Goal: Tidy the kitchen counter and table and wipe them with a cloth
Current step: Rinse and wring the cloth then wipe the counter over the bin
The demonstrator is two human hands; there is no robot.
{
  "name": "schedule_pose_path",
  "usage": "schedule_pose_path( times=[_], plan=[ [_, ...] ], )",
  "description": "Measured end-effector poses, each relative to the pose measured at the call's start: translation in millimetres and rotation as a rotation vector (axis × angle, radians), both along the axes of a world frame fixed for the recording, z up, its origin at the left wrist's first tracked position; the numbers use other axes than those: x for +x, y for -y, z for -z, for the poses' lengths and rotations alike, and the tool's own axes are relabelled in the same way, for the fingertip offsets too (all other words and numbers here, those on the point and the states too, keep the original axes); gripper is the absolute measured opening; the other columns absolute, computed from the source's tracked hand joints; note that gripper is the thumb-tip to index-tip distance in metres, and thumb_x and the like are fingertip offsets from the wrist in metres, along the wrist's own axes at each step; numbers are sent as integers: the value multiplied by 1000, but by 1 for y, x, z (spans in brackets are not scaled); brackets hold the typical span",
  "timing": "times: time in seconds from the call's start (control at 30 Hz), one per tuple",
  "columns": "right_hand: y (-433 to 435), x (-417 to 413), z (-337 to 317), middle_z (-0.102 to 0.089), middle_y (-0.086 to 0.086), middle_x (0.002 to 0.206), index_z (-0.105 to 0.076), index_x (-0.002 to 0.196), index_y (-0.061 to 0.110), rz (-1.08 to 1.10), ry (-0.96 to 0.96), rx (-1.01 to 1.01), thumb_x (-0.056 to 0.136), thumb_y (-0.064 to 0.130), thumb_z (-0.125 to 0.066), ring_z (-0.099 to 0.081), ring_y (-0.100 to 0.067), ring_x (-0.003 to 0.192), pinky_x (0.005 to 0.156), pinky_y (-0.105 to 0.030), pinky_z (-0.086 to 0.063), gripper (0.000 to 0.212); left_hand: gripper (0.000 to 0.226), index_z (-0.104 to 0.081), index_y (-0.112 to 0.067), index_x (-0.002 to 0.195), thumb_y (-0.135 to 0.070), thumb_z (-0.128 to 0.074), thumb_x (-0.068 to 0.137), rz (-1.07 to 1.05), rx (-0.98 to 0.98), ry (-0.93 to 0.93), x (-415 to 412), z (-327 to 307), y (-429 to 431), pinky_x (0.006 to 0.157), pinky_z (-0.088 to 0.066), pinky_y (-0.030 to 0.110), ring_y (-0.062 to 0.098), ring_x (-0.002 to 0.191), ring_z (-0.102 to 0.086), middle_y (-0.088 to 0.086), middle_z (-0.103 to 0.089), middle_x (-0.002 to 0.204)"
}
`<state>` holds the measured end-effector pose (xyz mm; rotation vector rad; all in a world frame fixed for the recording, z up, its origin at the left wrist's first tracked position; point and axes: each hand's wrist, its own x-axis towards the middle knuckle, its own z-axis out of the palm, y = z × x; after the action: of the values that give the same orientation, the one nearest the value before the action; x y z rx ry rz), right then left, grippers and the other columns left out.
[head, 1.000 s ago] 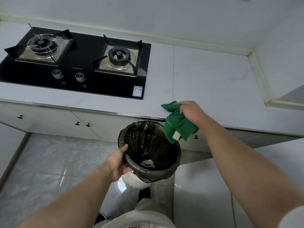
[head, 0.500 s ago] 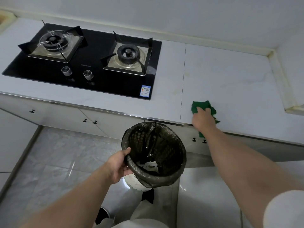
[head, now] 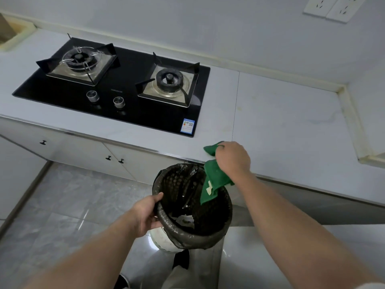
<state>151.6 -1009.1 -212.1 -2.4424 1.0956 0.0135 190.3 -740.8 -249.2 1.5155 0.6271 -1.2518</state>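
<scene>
Right at the counter's front edge, the right hand (head: 232,158) is closed around a green cloth (head: 215,180), one corner bunched on the white countertop (head: 281,122) and the rest hanging down over the mouth of a waste bin (head: 193,207). A pale tag shows on the hanging part. The left hand (head: 145,215) grips the bin's near rim, thumb over the top, holding it just below the counter edge. The bin is lined with a black bag and has some pale scraps at the bottom. To the left, a black two-burner gas hob (head: 116,88) sits in the countertop, well apart from the cloth.
</scene>
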Motion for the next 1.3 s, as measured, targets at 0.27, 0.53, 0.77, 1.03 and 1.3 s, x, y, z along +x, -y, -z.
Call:
schedule_pose_path(
  times=[0.27, 0.53, 0.77, 1.03, 1.3],
  plan=[
    [51, 49, 18, -35, -15, 147, -40, 148, 14, 48, -315, 67, 96, 22, -35, -53, -35, 114, 93, -41, -47, 52, 36, -65, -2, 114, -33, -56, 99, 4, 2, -22, 8, 6, -3, 66, -60, 40, 30, 83, -74, 19, -74, 103],
    [8, 17, 33, -46, -5, 125, -42, 146, 31, -362, -340, 110, 99, 25, -34, -56, -21, 97, 91, -43, -51, 49, 36, -65, -2, 115, -33, -57, 98, -4, 14, -19, 11, 13, -8, 63, -60, 39, 29, 79, -74, 18, -74, 100],
    [-33, -25, 21, -62, -4, 134, -68, 126, 35, -543, -358, 274, 90, 20, -33, -62, -19, 104, 93, -37, -52, 52, 35, -67, -4, 114, -34, -57, 98, 23, -1, 3, 10, 10, -7, 62, -60, 38, 28, 78, -73, 16, -74, 101],
    [-17, -24, -19, -69, 3, 95, -73, 114, 35, -220, -80, 227, 88, 14, -37, -63, -15, 84, 80, -39, -56, 48, 34, -66, -4, 114, -33, -57, 99, 27, 4, 10, 6, 7, -6, 59, -60, 39, 30, 79, -73, 18, -74, 104],
    [-21, -23, -23, -72, 4, 86, -75, 98, 32, -116, -11, 275, 85, 17, -38, -65, -19, 81, 75, -40, -58, 41, 35, -65, -3, 115, -33, -55, 100, 17, -11, -12, 5, 9, -8, 61, -60, 40, 30, 76, -74, 18, -75, 99]
  ],
)
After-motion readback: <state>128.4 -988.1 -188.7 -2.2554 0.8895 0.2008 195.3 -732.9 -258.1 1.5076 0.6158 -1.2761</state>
